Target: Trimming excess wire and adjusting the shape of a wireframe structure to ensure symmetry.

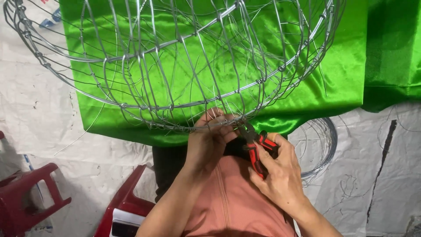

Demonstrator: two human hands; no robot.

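A large round wire frame point(175, 57) of bent silver wires fills the upper part of the head view, over shiny green cloth point(342, 74). My left hand point(208, 140) grips the frame's near lower rim, fingers pinching the wires. My right hand point(278, 173) holds red-and-black pliers point(256, 147); their jaws touch the rim just right of my left fingers. My pink-clad lap lies below both hands.
A coil of loose wire point(320, 145) lies on the white sheet to the right of my hands. A dark red plastic stool point(26, 197) stands at the lower left, and another red plastic piece point(125, 204) sits by my left forearm. A black crack point(381, 162) runs down the sheet at right.
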